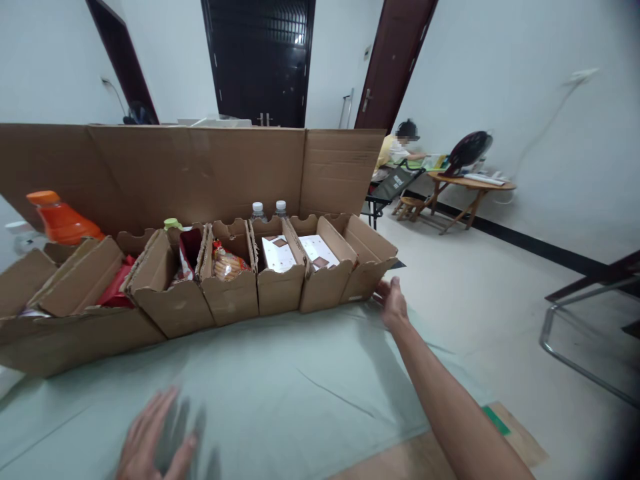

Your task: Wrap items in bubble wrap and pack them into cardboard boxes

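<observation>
A row of open cardboard boxes [280,293] stands on a pale green sheet [300,380]. My right hand [393,303] reaches out to the rightmost box [367,263], fingers stretched beside its lower right corner and holding nothing. My left hand [150,440] hovers low over the sheet near the front edge, fingers spread, smeared by motion. The boxes hold white packets [280,253], a bag of biscuits [227,263] and red packages [117,290].
An orange bottle [60,220] and two clear bottles [267,210] stand behind the boxes, before a tall cardboard wall [200,173]. A person sits at a round wooden table [473,183] at the back right. A metal chair frame [575,320] is at the right.
</observation>
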A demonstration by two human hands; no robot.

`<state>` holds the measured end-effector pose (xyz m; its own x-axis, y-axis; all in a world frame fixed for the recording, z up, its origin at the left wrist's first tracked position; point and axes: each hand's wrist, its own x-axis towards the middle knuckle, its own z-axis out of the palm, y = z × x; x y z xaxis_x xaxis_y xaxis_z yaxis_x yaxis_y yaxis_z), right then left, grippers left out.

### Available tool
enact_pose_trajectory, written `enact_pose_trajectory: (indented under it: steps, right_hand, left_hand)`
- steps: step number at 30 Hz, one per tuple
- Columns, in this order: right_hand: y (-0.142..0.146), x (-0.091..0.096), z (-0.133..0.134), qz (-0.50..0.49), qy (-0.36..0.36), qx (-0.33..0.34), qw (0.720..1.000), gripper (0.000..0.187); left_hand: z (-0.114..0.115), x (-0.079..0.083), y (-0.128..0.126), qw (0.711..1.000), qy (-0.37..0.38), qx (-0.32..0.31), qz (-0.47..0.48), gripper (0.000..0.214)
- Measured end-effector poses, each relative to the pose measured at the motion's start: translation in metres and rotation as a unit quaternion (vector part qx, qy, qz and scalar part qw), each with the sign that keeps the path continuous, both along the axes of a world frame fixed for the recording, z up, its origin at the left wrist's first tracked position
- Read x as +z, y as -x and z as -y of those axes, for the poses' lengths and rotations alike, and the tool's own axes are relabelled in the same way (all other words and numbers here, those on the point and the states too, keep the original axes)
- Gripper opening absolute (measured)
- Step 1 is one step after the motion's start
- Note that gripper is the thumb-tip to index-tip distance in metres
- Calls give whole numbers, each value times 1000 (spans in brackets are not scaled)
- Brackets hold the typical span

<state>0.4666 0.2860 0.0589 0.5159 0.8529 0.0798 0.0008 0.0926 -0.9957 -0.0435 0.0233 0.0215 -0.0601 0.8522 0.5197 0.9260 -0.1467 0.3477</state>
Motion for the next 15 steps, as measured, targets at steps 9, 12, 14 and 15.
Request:
enact_pose_trajectory:
  steps: [9, 12, 14, 15]
  right_hand:
    - [21, -32, 145, 202, -5, 61, 978, 37]
    - [39, -43, 180, 362, -24, 116, 925, 31]
    - [52, -49, 200, 506, -44, 127, 852, 33]
    - [58, -51, 209, 564, -52, 127, 814, 36]
  left_hand:
    - [27, -29, -10, 973, -58, -148, -169, 41]
    - [34, -32, -13, 967, -60, -137, -208, 42]
    - [40, -33, -15, 968, -58, -138, -201, 45]
    - [43, -33, -16, 969, -58, -143, -194, 46]
